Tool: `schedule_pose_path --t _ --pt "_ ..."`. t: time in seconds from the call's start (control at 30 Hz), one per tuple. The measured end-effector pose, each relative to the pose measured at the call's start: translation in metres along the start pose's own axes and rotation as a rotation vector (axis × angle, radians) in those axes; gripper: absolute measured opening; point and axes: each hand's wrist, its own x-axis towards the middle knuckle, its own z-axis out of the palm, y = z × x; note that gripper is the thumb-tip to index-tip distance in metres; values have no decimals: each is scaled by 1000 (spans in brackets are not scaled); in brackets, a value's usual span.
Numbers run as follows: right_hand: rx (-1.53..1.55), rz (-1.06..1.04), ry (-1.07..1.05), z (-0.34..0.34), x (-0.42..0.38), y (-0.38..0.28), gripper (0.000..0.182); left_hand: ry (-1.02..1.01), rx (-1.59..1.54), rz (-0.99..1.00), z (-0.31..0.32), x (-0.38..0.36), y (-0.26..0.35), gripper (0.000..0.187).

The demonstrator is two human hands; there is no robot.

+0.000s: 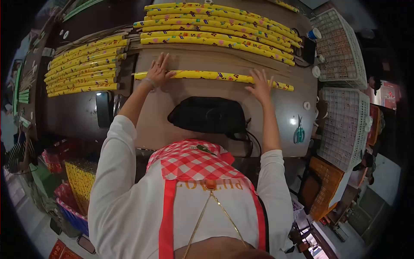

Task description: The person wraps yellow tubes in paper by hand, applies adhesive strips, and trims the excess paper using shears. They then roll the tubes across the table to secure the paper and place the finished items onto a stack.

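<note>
Brown worktable (pixel 207 125), one yellow roll (pixel 213 76) under both hands.
Left hand (pixel 158 72) and right hand (pixel 261 85) press it, fingers spread flat; roughly six rolls (pixel 220 26) stacked behind, two white crates (pixel 343 123) alongside.

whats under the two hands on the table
Both the left hand and right hand lie flat on one long yellow patterned roll on the brown table. The stretches of roll beneath the palms are covered.

Bright even light overhead on my work, glare spots on the glossy dark brown tabletop (pixel 82 114), soft shadows under my arms, strong fisheye bending, black vignette at the corners, edges dim and blurred, centre sharp.
</note>
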Motion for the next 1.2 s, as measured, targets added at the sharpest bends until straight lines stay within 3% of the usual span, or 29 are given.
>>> schedule_pose_path --t 0.03,0.07,0.13,0.2,0.23,0.3,0.37,0.43,0.47,0.5,0.57,0.6,0.63,0.7,0.9,1.0,1.13,1.2 --pt "-43 -97 -74 -1 3 -9 56 10 7 -12 2 -3 0 74" --pt "8 -125 37 -8 1 -13 35 106 9 22 4 -5 1 74" --pt "38 -205 21 -17 -4 -6 35 304 -5 79 -2 -13 11 76" --pt "94 -210 -71 -34 -19 -21 34 561 35 -15 -2 -30 27 75" --pt "121 -155 -145 -56 -36 -38 33 701 -98 -85 -11 -46 46 74" --pt "108 -208 -95 -66 -70 -47 31 983 -458 -334 -12 -78 89 73" --pt "57 -89 -27 -78 -112 -76 29 662 -1082 -725 -21 -110 136 82" --pt "120 -59 20 -89 -147 -109 31 450 -1895 -584 -6 -121 179 93" --pt "149 -39 39 -89 -161 -125 31 289 -1920 -586 -24 -130 199 100" --pt "178 -18 58 -88 -174 -138 31 267 -2031 -449 -14 -130 210 88" --pt "254 5 78 -78 -194 -159 32 45 -2019 -457 -10 -132 212 57" --pt "283 5 102 -76 -203 -168 32 64 -2064 -450 -24 -141 211 42" --pt "306 32 83 -72 -211 -172 33 76 -2065 -461 -30 -148 208 42" --pt "314 35 96 -71 -225 -181 34 -10 -2146 -303 -40 -161 199 41" --pt "311 51 104 -71 -248 -193 36 247 -2104 -393 -52 -162 146 39" --pt "319 6 130 -64 -250 -197 36 488 -1980 -322 -60 -161 117 34" --pt "291 -43 109 -63 -244 -200 37 590 -2007 -277 -60 -159 81 39" --pt "284 -82 103 -68 -242 -204 36 786 -2013 -293 -65 -160 64 37"
